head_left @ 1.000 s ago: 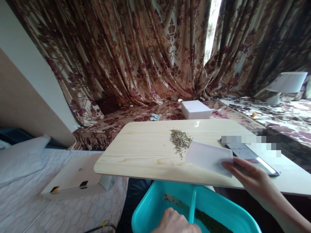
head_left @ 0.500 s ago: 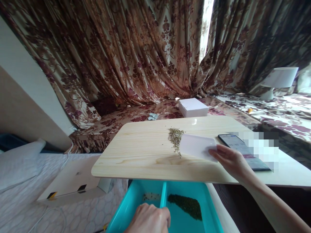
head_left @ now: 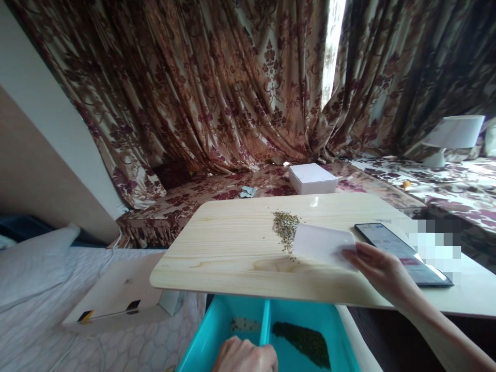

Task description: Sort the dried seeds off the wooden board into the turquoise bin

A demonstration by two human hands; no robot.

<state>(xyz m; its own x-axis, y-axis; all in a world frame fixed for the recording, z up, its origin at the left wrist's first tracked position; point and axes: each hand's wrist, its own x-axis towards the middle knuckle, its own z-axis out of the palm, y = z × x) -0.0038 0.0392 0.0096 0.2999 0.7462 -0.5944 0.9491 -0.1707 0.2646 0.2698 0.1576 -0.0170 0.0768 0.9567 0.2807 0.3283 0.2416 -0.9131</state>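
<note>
My right hand (head_left: pixel 377 266) pinches the right end of a flat white plastic scraper (head_left: pixel 321 245) above the wooden tabletop (head_left: pixel 217 248). The scraper's left edge meets a loose pile of small greenish-brown seeds or grains (head_left: pixel 285 227), a few lying scattered around it. Below the table's front edge is a turquoise tub (head_left: pixel 205 330) split by a divider. My left hand (head_left: pixel 245 356) is closed at the tub's divider, its fingertips hidden. Dark green grains (head_left: pixel 304 341) fill part of the right compartment; a few specks lie in the left one.
A tablet or large phone (head_left: pixel 403 253) lies on the table by my right forearm. Behind the table stands a white box (head_left: pixel 313 178) near a small grey cloth (head_left: pixel 248 192). A flat carton (head_left: pixel 120 289) rests on the bed at left; a lamp (head_left: pixel 451 135) is far right.
The tub has shifted left and levelled out together with my left hand. The scraper has moved left against the pile, with some grains pushed along and a few falling near its front corner.
</note>
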